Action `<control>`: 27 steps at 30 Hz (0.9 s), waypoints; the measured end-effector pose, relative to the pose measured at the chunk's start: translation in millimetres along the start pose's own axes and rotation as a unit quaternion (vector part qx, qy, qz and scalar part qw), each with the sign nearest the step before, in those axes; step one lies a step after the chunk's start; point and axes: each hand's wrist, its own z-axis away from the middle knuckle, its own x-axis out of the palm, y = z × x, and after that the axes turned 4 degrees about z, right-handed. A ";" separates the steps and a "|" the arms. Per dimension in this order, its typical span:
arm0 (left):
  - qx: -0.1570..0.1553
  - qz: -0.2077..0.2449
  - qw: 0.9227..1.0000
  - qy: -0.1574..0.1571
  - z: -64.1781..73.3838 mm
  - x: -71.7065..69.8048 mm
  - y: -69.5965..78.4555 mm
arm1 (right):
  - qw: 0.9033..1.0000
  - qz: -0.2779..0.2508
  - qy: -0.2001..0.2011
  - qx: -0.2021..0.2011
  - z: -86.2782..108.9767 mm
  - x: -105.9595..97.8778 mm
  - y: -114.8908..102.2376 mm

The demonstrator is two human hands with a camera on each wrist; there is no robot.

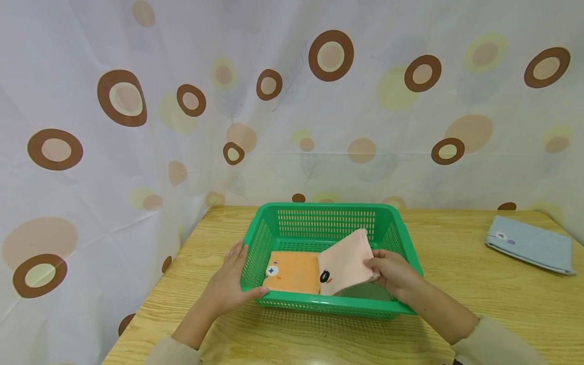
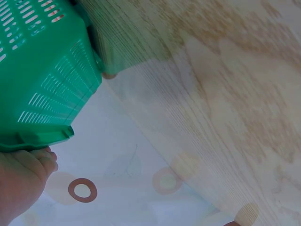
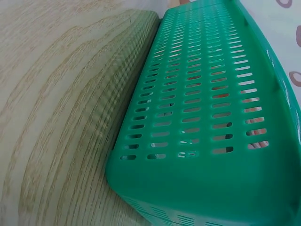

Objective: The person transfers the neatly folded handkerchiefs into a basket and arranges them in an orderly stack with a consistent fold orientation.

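Note:
A green plastic basket (image 1: 326, 298) with slotted walls stands on the wooden table. In it at the left lies a folded orange towel (image 1: 296, 271) with a small white face patch. My right hand (image 1: 397, 274) pinches the right edge of a folded pink towel (image 1: 347, 261), which is tilted up beside the orange one inside the basket. My left hand (image 1: 230, 284) rests on the basket's front left corner, fingers along the outer left side and thumb on the front rim. In the right wrist view, the basket's slotted wall (image 3: 197, 174) hides my right hand.
A folded light blue towel (image 1: 531, 246) lies on the table (image 1: 461, 263) at the far right. A curtain (image 1: 292, 116) with brown ring patterns hangs behind the table and along its left side.

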 end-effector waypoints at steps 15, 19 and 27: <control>0.004 0.002 1.000 0.001 0.3 0.3 -0.8 | 0.995 0.090 0.019 0.025 10.2 -6.1 -3.9; 0.005 0.002 1.000 0.001 -0.1 0.7 -1.1 | 0.991 0.131 0.019 0.027 11.1 -7.8 -6.7; 0.008 0.002 1.000 0.004 -0.3 1.9 -2.0 | 0.968 0.245 0.042 0.017 10.6 -8.7 -11.0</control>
